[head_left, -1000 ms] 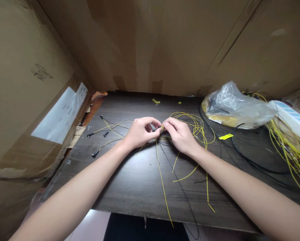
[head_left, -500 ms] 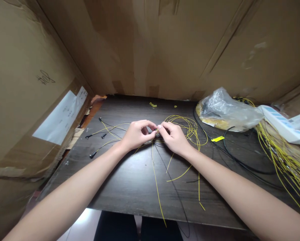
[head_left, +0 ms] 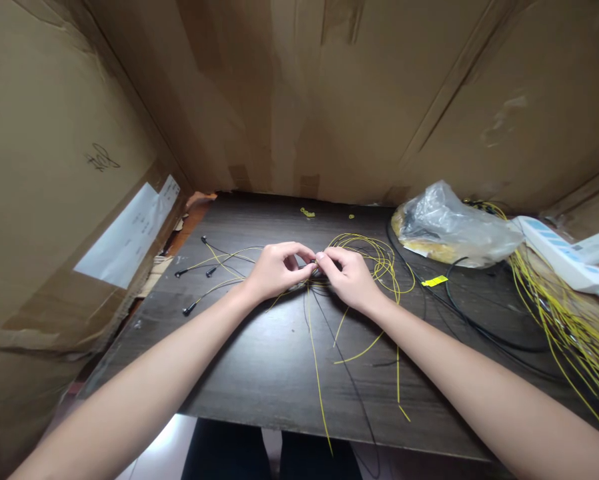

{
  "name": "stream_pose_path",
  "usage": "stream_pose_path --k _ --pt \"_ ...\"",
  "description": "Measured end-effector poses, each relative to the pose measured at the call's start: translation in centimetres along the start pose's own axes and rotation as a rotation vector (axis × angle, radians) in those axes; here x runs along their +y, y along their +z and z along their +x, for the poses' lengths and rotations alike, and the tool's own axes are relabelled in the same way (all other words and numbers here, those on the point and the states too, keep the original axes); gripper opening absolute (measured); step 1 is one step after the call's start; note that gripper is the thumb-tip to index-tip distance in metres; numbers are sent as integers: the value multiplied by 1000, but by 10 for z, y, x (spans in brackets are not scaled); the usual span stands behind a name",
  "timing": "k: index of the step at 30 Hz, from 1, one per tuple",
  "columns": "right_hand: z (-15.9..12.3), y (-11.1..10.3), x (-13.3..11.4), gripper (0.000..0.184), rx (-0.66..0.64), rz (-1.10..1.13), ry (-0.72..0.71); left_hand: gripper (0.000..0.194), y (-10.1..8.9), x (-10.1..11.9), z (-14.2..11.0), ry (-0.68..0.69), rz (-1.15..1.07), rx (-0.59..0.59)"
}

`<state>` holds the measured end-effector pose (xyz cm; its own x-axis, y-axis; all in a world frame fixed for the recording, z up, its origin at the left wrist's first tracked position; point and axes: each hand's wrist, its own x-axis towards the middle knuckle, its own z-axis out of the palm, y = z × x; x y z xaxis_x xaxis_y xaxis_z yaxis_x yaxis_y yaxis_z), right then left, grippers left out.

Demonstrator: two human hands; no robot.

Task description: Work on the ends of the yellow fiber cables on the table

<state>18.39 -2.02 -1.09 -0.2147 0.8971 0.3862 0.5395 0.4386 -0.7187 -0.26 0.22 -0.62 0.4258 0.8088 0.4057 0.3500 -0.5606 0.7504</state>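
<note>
My left hand [head_left: 282, 270] and my right hand [head_left: 347, 275] meet over the middle of the table, thumbs and fingertips pinched close together. Between the fingertips is a bunch of thin yellow and black wires [head_left: 315, 360]; the exact spot they grip is mostly hidden. To the left, the wires end in several black plugs [head_left: 189, 309] lying on the table. Behind and right of my right hand, the wires form loose yellow coils [head_left: 367, 243]. Loose wire ends spread toward the table's front edge, some hanging over it.
Cardboard walls stand behind and left of the dark table [head_left: 249, 373]. Small yellow pieces [head_left: 307, 213] lie at the back. A clear plastic bag [head_left: 449, 227], a white power strip [head_left: 562, 253], a black cable [head_left: 484, 327] with a yellow tag [head_left: 434, 281] and a yellow wire bundle [head_left: 569, 333] crowd the right.
The view has shifted slightly. Both hands keep their pinch at nearly the same place, and the wires lie much as before.
</note>
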Motion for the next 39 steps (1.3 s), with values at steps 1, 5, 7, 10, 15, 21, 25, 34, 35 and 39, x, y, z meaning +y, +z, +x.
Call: stream_pose_path --k 1,5,7,10,15,21,25,34,35,39 --pt "0 0 0 41 -3 -5 -4 9 0 0 0 -1 -1 1" --pt "0 -1 -2 38 9 19 -7 11 0 0 0 -25 -9 10" --pt "0 -1 -2 29 20 56 0 12 0 0 0 -39 -7 11" --pt "0 -2 -2 20 15 84 9 12 0 0 0 -39 -11 6" --pt "0 0 -1 30 9 51 11 14 0 1 0 -33 -37 2" --pt "0 0 -2 30 34 40 -2 13 -1 1 1 -56 -25 10" --pt "0 0 -1 12 51 80 -19 13 -1 1 2 -70 -24 5" --pt "0 1 0 34 -6 18 2 13 0 -1 1 -25 -19 4" --pt "0 1 0 34 3 21 0 13 0 -1 1 -27 -23 6" --pt "0 -1 -2 22 43 77 2 12 0 0 2 -52 -37 9"
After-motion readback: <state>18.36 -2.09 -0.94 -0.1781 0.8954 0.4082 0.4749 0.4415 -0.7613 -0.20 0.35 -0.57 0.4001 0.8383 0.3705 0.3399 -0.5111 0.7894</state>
